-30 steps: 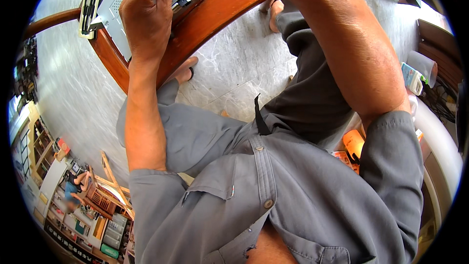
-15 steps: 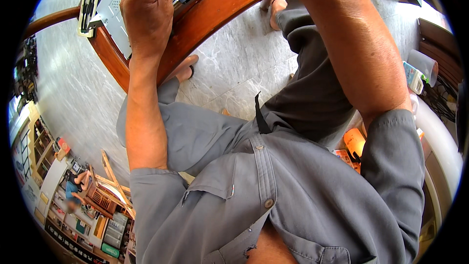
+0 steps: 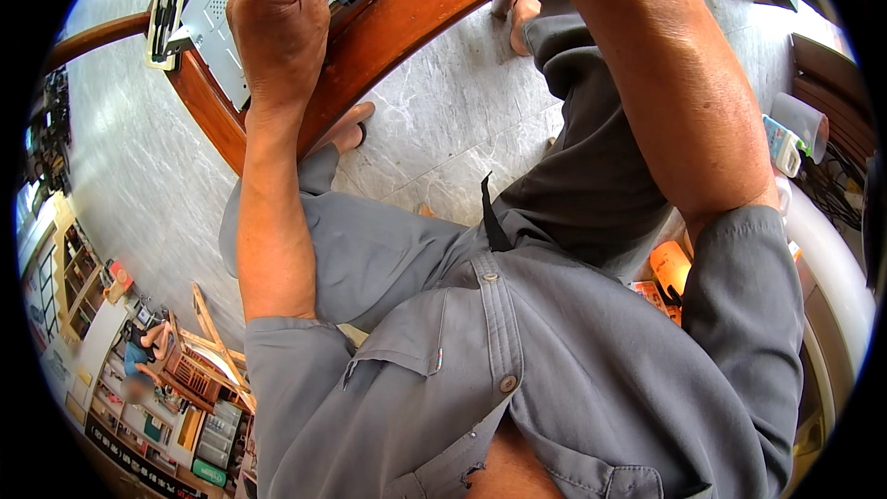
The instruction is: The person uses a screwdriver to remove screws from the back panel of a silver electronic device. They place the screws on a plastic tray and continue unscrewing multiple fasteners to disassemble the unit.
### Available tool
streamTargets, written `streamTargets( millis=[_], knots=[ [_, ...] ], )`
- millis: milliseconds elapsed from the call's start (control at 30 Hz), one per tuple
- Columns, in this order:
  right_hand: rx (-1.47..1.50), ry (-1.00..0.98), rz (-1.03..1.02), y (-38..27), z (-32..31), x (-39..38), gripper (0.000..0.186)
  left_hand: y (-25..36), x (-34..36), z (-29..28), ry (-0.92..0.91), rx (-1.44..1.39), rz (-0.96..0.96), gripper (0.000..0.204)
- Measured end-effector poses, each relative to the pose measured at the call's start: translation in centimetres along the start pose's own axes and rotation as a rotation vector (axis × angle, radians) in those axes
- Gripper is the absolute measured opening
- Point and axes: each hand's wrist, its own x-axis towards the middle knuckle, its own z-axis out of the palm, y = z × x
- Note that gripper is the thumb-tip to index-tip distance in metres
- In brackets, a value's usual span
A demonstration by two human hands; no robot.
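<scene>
the head-worn fisheye looks steeply down, close above the wearer's grey shirt [image 3: 397, 351].

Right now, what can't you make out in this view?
In the head view:
- Right hand: cut off by the top edge, so its grip is unseen.
- Left hand: some fingertips cut off by the top edge.
- Metal box: partly hidden behind the left hand.
- Background person: too small for detail.

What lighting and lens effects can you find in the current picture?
Head view: pale glare streaks the floor; highlights shine on the right forearm; the metal box and left hand look fairly sharp; shelving leans near the rim; black fills the corners.
</scene>
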Motion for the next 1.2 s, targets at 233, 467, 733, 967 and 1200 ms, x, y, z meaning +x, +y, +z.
streamTargets(
  millis=[233,467,733,967,1200],
  knots=[
    [-0.051,-0.118,0.102,-0.9,-0.6,0.6,0.015,0.2,0.1,-0.1,0.011,-0.076,-0.014,0.019],
    [-0.121,-0.063,0.03,-0.3,1.0,0.1,0.011,2.1,1.2,-0.3,-0.01,-0.132,-0.017,0.026],
    [-0.012,0.063,-0.177,0.7,1.5,0.0,0.018,1.2,0.9,-0.1,0.02,-0.096,-0.005,0.019],
    [0.039,-0.024,-0.096,0.0,0.7,-0.3,0.018,-0.2,1.4,0.2,0.072,-0.314,0.066,0.009],
    [0.067,-0.074,-0.05,-0.8,1.2,-0.2,0.016,0.5,0.4,-0.6,0.057,-0.581,-0.227,0.013]
  ],
)
